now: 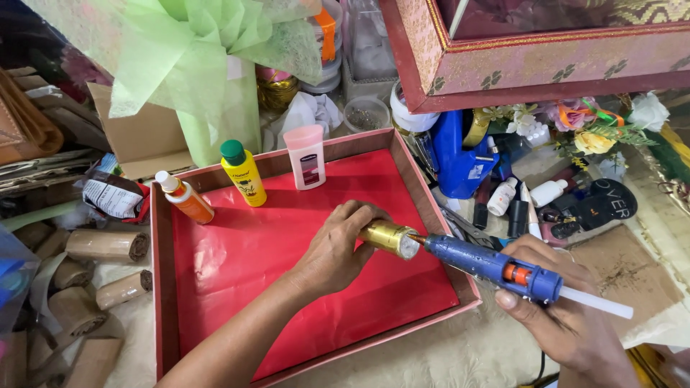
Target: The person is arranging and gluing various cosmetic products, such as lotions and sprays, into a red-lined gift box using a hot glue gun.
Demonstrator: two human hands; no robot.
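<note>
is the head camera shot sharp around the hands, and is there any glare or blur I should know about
Head view: sharp around the left hand, gold bottle and blue glue gun in the right hand; a small highlight on the bottle; even light, soft shadows on the red tray; edges slightly soft.

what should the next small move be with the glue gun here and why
Probably squeeze glue onto the gold bottle's base, then stand it in the red tray. The blue glue gun in the right hand has its nozzle at that base, the left hand tilts it, and three bottles already stand upright.
</note>
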